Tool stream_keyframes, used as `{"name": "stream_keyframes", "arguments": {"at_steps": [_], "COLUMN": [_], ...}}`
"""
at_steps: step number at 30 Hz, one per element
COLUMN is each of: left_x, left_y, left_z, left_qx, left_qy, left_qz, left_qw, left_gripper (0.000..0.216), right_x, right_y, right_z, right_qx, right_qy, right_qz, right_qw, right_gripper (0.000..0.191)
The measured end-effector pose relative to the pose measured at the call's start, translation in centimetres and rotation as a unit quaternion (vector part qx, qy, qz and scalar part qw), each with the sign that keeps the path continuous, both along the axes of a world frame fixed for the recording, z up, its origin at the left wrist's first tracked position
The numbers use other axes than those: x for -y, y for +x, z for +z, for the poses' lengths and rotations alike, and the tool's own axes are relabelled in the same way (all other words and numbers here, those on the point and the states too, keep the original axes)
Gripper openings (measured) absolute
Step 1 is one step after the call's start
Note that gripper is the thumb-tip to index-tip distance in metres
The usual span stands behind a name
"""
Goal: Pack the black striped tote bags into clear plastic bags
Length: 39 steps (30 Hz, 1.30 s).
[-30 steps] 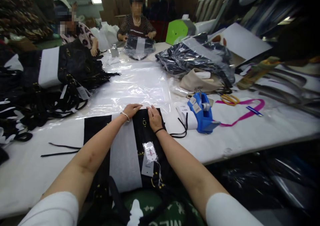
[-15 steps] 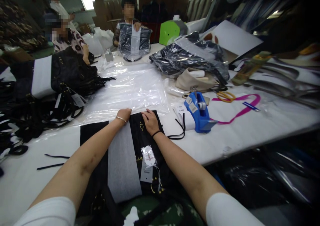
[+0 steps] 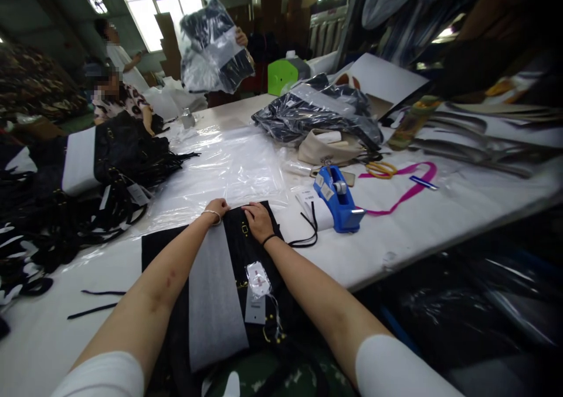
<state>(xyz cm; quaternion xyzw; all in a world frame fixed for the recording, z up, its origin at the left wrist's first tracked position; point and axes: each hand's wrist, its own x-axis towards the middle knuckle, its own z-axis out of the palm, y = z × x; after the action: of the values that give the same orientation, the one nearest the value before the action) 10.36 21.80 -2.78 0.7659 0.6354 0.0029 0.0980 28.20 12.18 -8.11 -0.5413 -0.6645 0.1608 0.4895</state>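
A black bag (image 3: 246,250) is laid flat on the white table (image 3: 396,227), at its near edge, directly in front of the person. A white foam strip (image 3: 213,291) is wrapped lengthwise around the bag, and a hang tag (image 3: 257,280) in a clear sleeve is seen lying on the bag just right of the strip.

The left hand (image 3: 216,208) is placed at the far edge of the bag, at the top end of the strip; its fingers are curled over that edge, but whether anything is pinched cannot be told. The right hand (image 3: 257,221) is laid palm down on the bag just right of the left hand, fingers loosely spread, nothing gripped.

A sheet of clear plastic (image 3: 220,168) is spread immediately beyond the bag. A blue tape dispenser (image 3: 338,200) stands to the right of the bag, with a black cord (image 3: 308,233) lying between the two. A pile of black bags (image 3: 109,168) is noted to the left of the bag, beyond it. Farther beyond the bag, a wrapped bag (image 3: 211,51) is held up in the air by another person's hand (image 3: 241,36)
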Motion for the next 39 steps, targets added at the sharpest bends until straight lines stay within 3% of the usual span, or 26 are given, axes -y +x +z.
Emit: {"name": "stream_keyframes", "arguments": {"at_steps": [2, 5, 11, 14, 17, 21, 25, 28, 31, 35, 39], "left_x": [0.2, -0.6, -4.9, -5.7, -4.3, -0.3, 4.4, 8.2, 11.6, 14.0, 13.7], "left_y": [0.4, 0.8, 1.0, 0.9, 0.7, -0.8, -4.9, -8.5, -10.6, -10.5, -8.8], "left_z": [-0.1, 1.6, 9.3, 13.2, 15.9, 17.6, 16.6, 13.5, 9.9, 7.2, 7.3], "left_qx": [0.001, 0.01, 0.061, 0.097, 0.144, 0.218, 0.207, 0.149, 0.158, 0.227, 0.278], "left_qy": [0.027, 0.084, 0.183, 0.224, 0.22, 0.178, 0.21, 0.206, 0.156, 0.087, 0.088], "left_qz": [-0.006, 0.0, 0.078, 0.083, 0.057, 0.062, 0.052, 0.04, 0.053, 0.064, 0.071], "left_qw": [1.0, 0.996, 0.978, 0.966, 0.963, 0.958, 0.954, 0.966, 0.974, 0.968, 0.954], "left_gripper": [0.017, 0.02, 0.034, 0.037, 0.03, 0.035, 0.043, 0.039, 0.037, 0.043, 0.043], "right_x": [0.0, -0.1, -0.3, -0.4, -0.5, -0.5, -0.5, -0.6, -0.6, -0.5, 0.1], "right_y": [0.0, -0.1, -0.2, -0.1, -0.1, -0.1, -0.2, -0.1, 0.2, 0.6, 0.0], "right_z": [0.0, -0.2, -0.6, -0.7, -0.7, -0.7, -0.9, -1.1, -0.9, -0.4, 0.0], "right_qx": [-0.001, -0.005, -0.005, -0.005, -0.004, 0.002, -0.021, -0.063, -0.126, -0.166, -0.007], "right_qy": [-0.001, 0.002, 0.004, 0.006, 0.005, -0.012, -0.02, 0.004, 0.008, -0.009, -0.016], "right_qz": [-0.001, -0.009, -0.017, -0.017, -0.014, -0.01, -0.02, -0.017, -0.027, -0.035, 0.068], "right_qw": [1.0, 1.0, 1.0, 1.0, 1.0, 1.0, 0.999, 0.998, 0.992, 0.985, 0.998], "right_gripper": [0.027, 0.026, 0.025, 0.026, 0.028, 0.036, 0.056, 0.061, 0.059, 0.038, 0.049]}}
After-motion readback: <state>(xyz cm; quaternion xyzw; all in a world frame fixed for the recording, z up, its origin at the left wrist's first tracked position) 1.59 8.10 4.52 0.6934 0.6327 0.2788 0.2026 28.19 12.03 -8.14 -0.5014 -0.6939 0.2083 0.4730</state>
